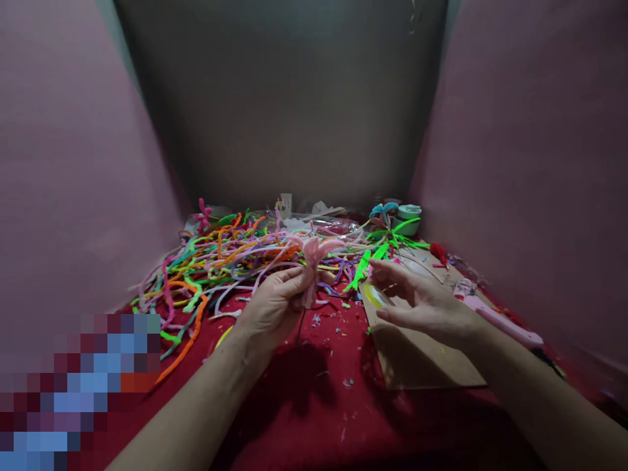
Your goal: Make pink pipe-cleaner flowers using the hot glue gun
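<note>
My left hand [279,297] is closed around a pale pink pipe-cleaner flower [314,252], held upright above the red cloth with its curled petals spreading at the top. A thin dark stem [300,327] hangs below the fingers. To the right, my right hand [417,297] curves its thumb and fingers around a roll of tape with a yellow core [375,296], over the edge of a brown board [432,356]. Bright green pipe-cleaner leaves [362,269] are just beyond the right fingertips.
A large tangle of coloured pipe cleaners [230,255] covers the back left. Pink-handled pliers or a similar tool [505,320] lie at the right. A mint-lidded jar [408,219] stands at the back right. Small clippings dot the red cloth [338,405]. Pink panels rise on both sides.
</note>
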{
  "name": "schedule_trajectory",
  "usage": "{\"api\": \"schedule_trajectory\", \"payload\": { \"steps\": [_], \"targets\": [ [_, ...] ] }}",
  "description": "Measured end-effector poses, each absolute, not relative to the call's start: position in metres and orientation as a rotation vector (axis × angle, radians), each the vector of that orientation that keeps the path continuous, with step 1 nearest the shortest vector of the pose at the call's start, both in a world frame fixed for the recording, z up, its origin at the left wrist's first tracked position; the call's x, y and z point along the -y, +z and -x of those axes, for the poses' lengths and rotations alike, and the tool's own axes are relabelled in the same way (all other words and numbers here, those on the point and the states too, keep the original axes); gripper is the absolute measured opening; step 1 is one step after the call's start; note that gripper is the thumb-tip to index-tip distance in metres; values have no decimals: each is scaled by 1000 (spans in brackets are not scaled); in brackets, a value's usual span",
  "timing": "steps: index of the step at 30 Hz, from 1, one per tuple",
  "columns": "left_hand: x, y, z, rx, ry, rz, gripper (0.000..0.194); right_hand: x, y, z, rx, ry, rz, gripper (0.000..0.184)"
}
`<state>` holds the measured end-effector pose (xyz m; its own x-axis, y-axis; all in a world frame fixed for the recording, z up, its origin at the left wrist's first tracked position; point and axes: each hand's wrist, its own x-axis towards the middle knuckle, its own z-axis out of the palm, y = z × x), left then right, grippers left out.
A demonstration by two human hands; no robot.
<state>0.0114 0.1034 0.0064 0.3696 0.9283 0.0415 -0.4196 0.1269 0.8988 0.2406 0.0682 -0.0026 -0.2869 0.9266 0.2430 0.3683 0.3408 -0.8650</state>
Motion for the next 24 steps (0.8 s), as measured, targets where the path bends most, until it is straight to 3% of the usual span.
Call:
{"api": "schedule_trajectory", "payload": {
  "steps": [4, 15, 24],
  "targets": [
    [-101, 8, -12, -553, 1124, -914, 20, -78, 13, -214, 1832, 985, 1027, 72],
    [-105, 9, -10, -536, 1198, -835, 17, -94, 24, -174, 1974, 807, 884, 59],
    [-104, 10, -13, -549, 1215, -886, 13, -98, 15, -182, 2041, 755, 1012, 18]
  ]
}}
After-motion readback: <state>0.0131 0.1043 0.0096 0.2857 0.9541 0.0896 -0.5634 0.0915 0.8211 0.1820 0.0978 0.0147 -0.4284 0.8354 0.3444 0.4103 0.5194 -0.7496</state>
